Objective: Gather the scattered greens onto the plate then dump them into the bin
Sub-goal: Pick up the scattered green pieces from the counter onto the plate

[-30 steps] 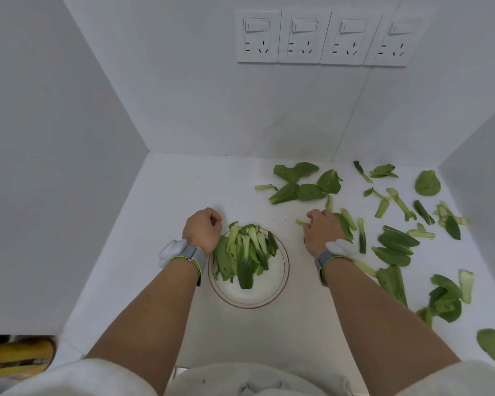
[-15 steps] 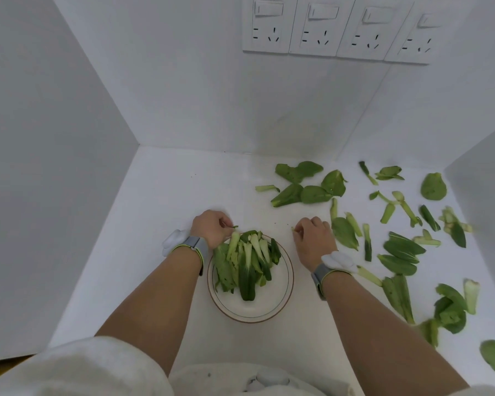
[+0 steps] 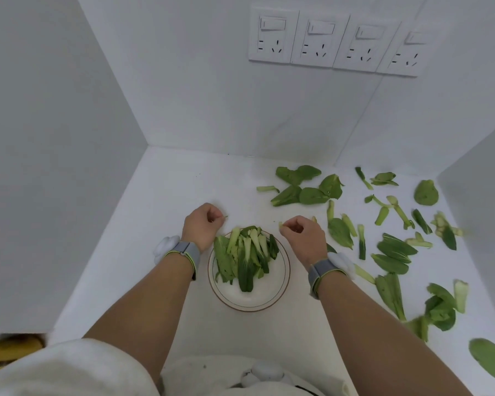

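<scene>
Partial progress: 1 pile of greens point(image 3: 245, 257) was stacked on the plate point(image 3: 280, 292). Left hand point(image 3: 203, 225) and right hand point(image 3: 303, 238) were pinched on small scraps at its 12 o'clock rim. Many loose leaves point(image 3: 395, 250) were left at 3 o'clock on the desk point(image 3: 166, 195); no bin was seen.

A white bench point(image 3: 166, 195) fills the lower part of the view, boxed in by plain white panels. A left wall point(image 3: 46, 167) stands to one side, a back wall point(image 3: 212, 95) rises ahead, and a right wall point(image 3: 480, 201) closes the other side. High on the back wall sits a row of four white switched sockets point(image 3: 333, 42), side by side. Light is soft and even, with faint shadows. Past the bench's near left corner, something yellow point(image 3: 12, 350) shows, too blurred to identify.
</scene>
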